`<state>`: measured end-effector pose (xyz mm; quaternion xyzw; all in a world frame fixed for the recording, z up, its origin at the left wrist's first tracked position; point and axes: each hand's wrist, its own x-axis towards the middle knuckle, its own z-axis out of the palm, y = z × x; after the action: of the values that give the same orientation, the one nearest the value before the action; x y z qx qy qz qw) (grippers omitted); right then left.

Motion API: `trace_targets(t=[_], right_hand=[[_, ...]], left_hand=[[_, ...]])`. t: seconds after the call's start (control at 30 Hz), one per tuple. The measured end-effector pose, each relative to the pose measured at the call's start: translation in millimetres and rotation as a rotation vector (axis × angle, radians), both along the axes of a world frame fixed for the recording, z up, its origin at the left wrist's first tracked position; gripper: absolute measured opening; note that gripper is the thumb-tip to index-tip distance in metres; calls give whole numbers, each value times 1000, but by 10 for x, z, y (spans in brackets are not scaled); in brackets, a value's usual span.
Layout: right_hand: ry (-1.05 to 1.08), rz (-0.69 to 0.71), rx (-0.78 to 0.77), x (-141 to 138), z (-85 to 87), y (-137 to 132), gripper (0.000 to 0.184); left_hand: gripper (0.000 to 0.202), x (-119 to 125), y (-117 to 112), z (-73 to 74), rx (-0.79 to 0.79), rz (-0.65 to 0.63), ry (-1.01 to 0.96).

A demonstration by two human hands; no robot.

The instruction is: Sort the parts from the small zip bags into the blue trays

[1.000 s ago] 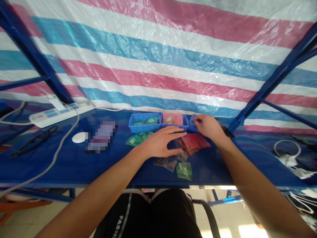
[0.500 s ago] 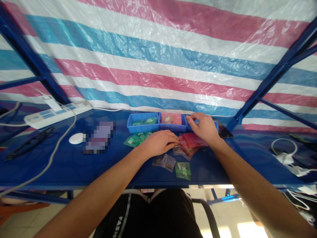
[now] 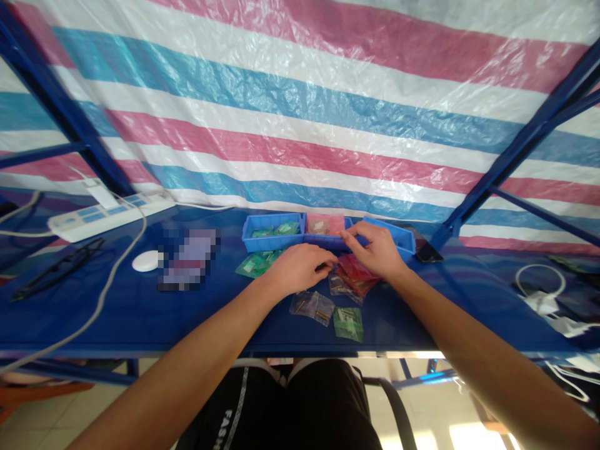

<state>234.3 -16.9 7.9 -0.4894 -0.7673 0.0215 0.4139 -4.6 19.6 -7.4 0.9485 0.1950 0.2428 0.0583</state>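
Observation:
My left hand [image 3: 304,269] is closed, fingers bent towards the thumb, at the left edge of a pile of red plastic bags [image 3: 360,273]. What its fingertips hold, if anything, is hidden. Thumb and fingers pinched, my right hand [image 3: 377,249] is over the back of that pile, by the front of the middle blue bin [image 3: 325,240]; I cannot make out anything in the pinch. Clear bags [image 3: 313,306] with small brass-coloured pieces and a green bag [image 3: 348,324] lie nearer the table edge. More green bags [image 3: 257,265] lie left of my left hand.
The left blue bin [image 3: 273,240] holds green bags, the middle one a pink bag [image 3: 325,224]. A third blue bin [image 3: 398,239] stands at the right, beside a dark phone [image 3: 426,251]. Further left are a white mouse [image 3: 146,260], a power strip [image 3: 110,215] and a cable [image 3: 105,289].
My right hand has moved left and a little down from the right bin to the red bags, its fingers now pinched. My left hand has curled its fingers tighter, staying in about the same place.

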Motion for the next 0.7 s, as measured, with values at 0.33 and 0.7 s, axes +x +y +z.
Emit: trace_targets(t=[0.33, 0.7], right_hand=[[152, 134, 12, -89, 44, -65, 29], [651, 370, -432, -215, -152, 20, 41]], left_hand=[[15, -36, -76, 144, -17, 118, -434], [34, -16, -97, 151, -50, 56, -451]])
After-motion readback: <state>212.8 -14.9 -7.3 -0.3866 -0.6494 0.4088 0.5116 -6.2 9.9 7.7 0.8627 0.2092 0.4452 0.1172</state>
